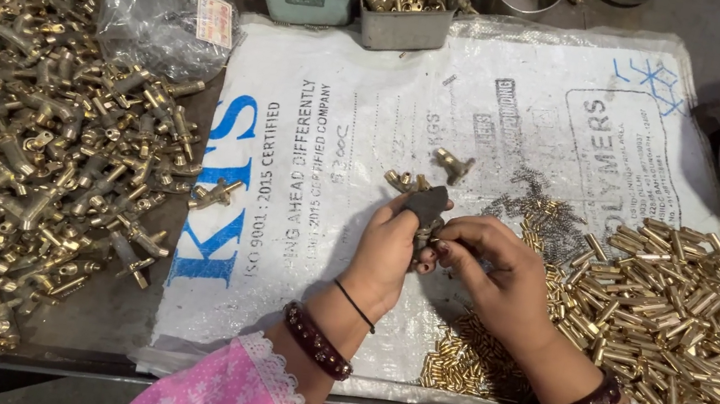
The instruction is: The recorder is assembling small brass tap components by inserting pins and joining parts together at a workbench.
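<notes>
Two hands work a small brass fitting over a white woven plastic sack [322, 254] spread on the table.

The left hand [391, 246] grips a dark grey tool [428, 206] with the small brass fitting [425, 238], and the right hand [504, 275] pinches that fitting. A heap of brass valve bodies [15, 164] lies left; short brass tubes [674, 303] pile up right.

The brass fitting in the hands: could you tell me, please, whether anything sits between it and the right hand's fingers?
Nothing visible does. The left hand grips the brass fitting, and the right hand has its fingertips right against the fitting's lower end. The loose brass tubes and the small brass pieces lie on the white sack beside and below.
</notes>
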